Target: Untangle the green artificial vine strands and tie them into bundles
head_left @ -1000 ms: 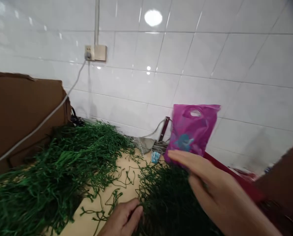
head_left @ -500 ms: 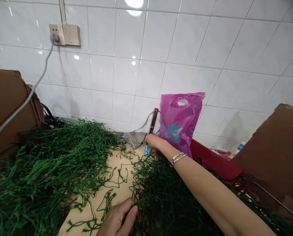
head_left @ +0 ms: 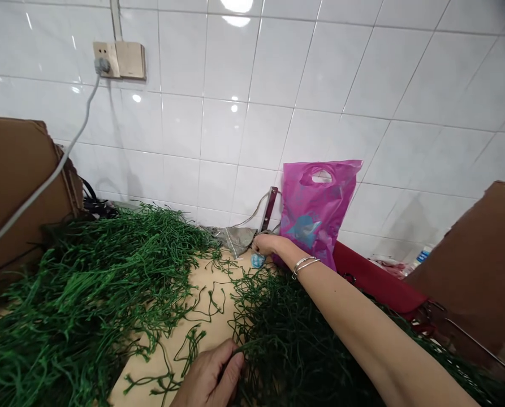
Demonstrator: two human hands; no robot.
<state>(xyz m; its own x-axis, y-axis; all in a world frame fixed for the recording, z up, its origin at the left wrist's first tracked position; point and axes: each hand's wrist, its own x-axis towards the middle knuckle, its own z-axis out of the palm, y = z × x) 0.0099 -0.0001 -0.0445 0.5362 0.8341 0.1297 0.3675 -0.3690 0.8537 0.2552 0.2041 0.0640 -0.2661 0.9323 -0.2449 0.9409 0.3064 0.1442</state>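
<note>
My left hand (head_left: 214,374) is at the bottom centre, thumb and forefinger pinched on a green cord (head_left: 252,345) at the edge of a dark heap of knotted green cords (head_left: 294,333). Reaching far forward, my right hand (head_left: 266,244) has its fingers bent down and closed at a small blue-and-white item (head_left: 258,260). The fingertips are partly hidden, so what they grip does not show. Beyond that hand, a dark red-brown handle (head_left: 271,206) leans against the wall. A bigger, brighter heap of green cords (head_left: 120,271) lies to the left.
A pink plastic bag (head_left: 315,209) stands behind my right forearm. Farther right are a red bag (head_left: 375,280) and a cardboard sheet (head_left: 477,254). A cardboard box (head_left: 18,186) is at the left, with a grey cable (head_left: 76,133) hanging from the wall socket. Loose cords lie on the tan board (head_left: 207,274).
The view has shifted slightly, so everything sits a little farther right. My right fingers are lower over the blue-and-white item. My left hand keeps its pinch on the cord.
</note>
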